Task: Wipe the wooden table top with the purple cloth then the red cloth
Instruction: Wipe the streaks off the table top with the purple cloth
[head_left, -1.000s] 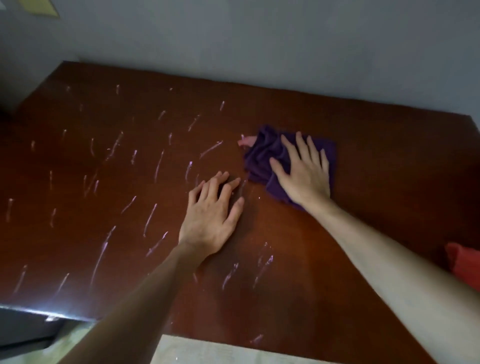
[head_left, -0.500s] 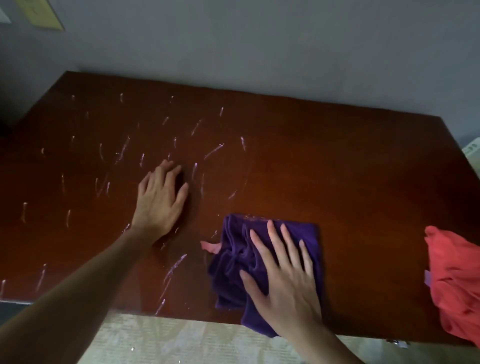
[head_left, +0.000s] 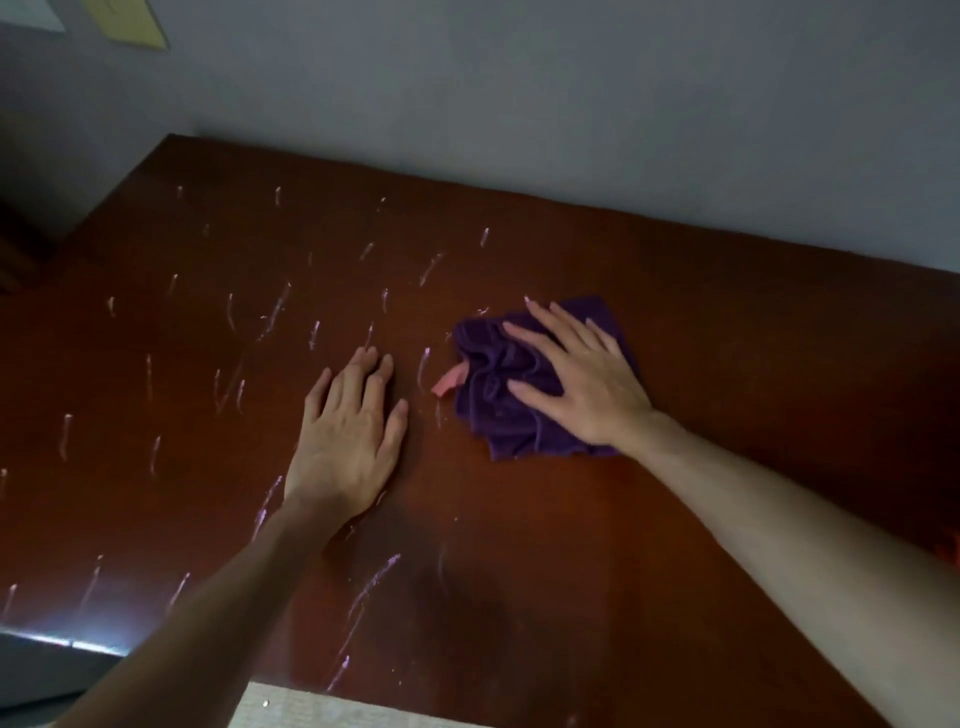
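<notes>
The dark reddish wooden table top (head_left: 727, 322) fills the view, streaked with several pale smears on its left half. A crumpled purple cloth (head_left: 498, 410) with a small pink tag lies near the middle. My right hand (head_left: 576, 379) presses flat on the cloth, fingers spread, pointing toward the far left. My left hand (head_left: 348, 431) rests flat on the bare wood just left of the cloth, holding nothing. Only a sliver of the red cloth (head_left: 949, 551) shows at the right edge.
A grey wall (head_left: 519, 104) runs along the table's far edge, with a yellow paper (head_left: 132, 23) pinned at top left. The table's near edge (head_left: 78, 644) glints at lower left; pale flooring shows below it.
My right hand has pushed the purple cloth from the near edge back toward the middle of the table. My left hand stays flat on the wood. The red cloth has slid almost out of view.
</notes>
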